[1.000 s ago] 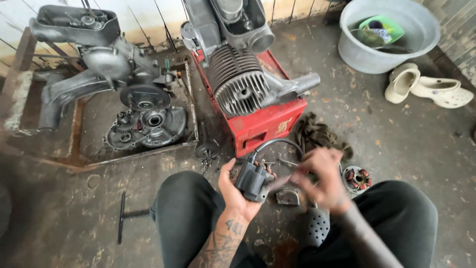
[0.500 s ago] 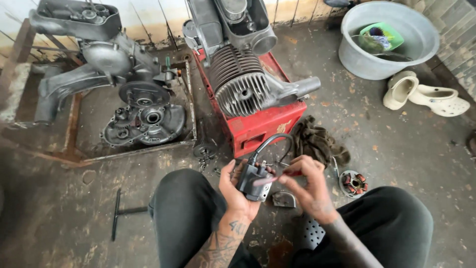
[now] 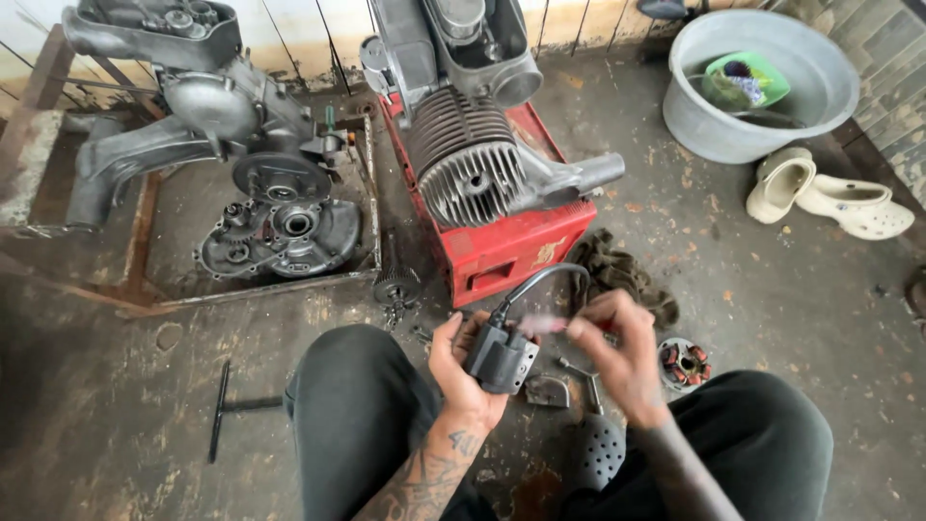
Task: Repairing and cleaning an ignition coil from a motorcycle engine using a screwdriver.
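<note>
The work surface is a stained, oil-marked concrete floor (image 3: 791, 318), bounded at 12 o'clock by a pale wall with dark vertical lines and at 2 o'clock by a grey brick wall (image 3: 892, 87). At 1 o'clock stands a grey plastic basin (image 3: 694, 121); inside it lies a green bowl (image 3: 748, 77) holding a small dark item that cannot be identified. At 10 o'clock a shallow rusted metal tray (image 3: 145, 241) holds an engine crankcase (image 3: 207, 116) and a round clutch-side cover (image 3: 280, 236). At 12 o'clock a red box (image 3: 511, 246) supports a finned engine cylinder (image 3: 468, 174), its fins facing the viewer. The ignition coil (image 3: 500, 359), a dark block with a black cable (image 3: 540, 280) arching from its top, sits at the centre of the view, just in front of the red box and above the person's knees. The left hand (image 3: 463, 371) is clamped around the coil from the 9 o'clock side. The right hand (image 3: 617, 352) is at 3 o'clock of the coil with fingers bent near the cable; motion blur prevents telling whether it grips anything. A stator plate with copper windings (image 3: 685, 362) lies at 3 o'clock, a dark rag (image 3: 617, 275) just behind the right hand, a T-handle wrench (image 3: 224, 410) at 8 o'clock, and two pale clogs (image 3: 830, 198) at 2 o'clock.
</note>
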